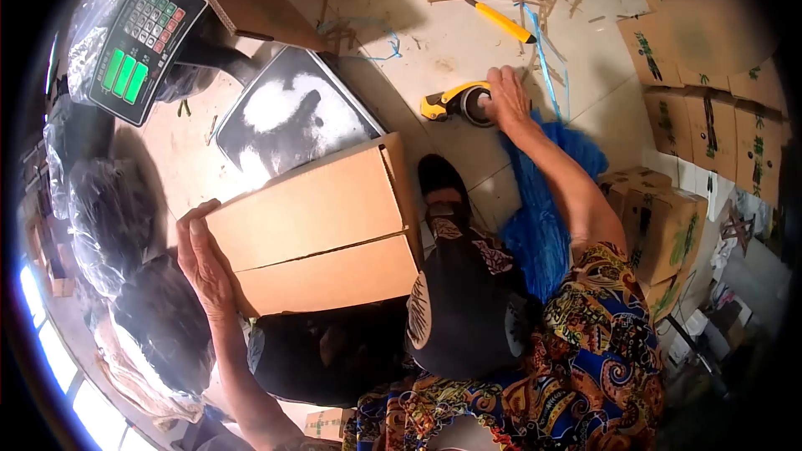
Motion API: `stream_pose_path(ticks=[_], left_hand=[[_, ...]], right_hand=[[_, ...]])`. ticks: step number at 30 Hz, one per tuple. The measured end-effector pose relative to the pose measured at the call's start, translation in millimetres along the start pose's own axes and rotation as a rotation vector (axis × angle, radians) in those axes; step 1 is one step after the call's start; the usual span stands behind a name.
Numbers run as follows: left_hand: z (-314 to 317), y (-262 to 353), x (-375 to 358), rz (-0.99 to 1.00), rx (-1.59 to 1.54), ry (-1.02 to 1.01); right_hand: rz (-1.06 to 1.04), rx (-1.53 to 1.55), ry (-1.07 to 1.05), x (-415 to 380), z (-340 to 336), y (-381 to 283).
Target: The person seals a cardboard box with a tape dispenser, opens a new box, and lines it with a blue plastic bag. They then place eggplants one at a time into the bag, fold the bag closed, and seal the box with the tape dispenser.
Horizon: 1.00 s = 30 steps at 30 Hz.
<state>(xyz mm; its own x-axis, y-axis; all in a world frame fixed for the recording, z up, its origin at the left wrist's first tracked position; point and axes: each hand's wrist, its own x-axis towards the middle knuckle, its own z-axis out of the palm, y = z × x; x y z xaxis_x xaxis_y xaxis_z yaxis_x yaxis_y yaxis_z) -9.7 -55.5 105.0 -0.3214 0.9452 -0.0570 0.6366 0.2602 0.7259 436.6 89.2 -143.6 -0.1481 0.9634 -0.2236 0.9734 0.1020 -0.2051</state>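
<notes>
A cardboard box with its two top flaps meeting at a seam rests before me, close to my legs. My left hand lies flat against its left side, fingers stretched along the edge. On the tiled floor to the right, my right hand is closed round the right end of a yellow tape dispenser, near its tape roll. The fingertips there are partly hidden.
A scale's platform lies beyond the box, its green-lit display at upper left. A yellow cutter and blue strap lie on the floor. Blue plastic is beside my right leg; stacked cartons stand right.
</notes>
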Motion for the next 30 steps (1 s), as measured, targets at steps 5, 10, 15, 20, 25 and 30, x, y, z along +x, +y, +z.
stream_pose_path(ticks=[5, 10, 15, 20, 25, 30], left_hand=[[-3, -8, 0, 0.025, 0.057, 0.017], [-2, -4, -2, -0.098, -0.053, 0.059], [-3, -19, -3, -0.063, -0.183, 0.028], [0, -34, 2, 0.103, -0.246, 0.061], [0, -36, 0, 0.050, -0.266, 0.077], [4, -42, 3, 0.125, -0.241, 0.122]], right_hand=[[-0.208, -0.040, -0.079, 13, 41, 14], [-0.060, 0.074, -0.178, -1, 18, -1], [0.001, 1.163, 0.091, -42, -80, -29], [0.058, 1.741, 0.043, -78, -203, -67], [-0.275, 1.841, -0.280, -64, -244, -115], [-0.449, 1.287, -0.094, -107, -266, -179]])
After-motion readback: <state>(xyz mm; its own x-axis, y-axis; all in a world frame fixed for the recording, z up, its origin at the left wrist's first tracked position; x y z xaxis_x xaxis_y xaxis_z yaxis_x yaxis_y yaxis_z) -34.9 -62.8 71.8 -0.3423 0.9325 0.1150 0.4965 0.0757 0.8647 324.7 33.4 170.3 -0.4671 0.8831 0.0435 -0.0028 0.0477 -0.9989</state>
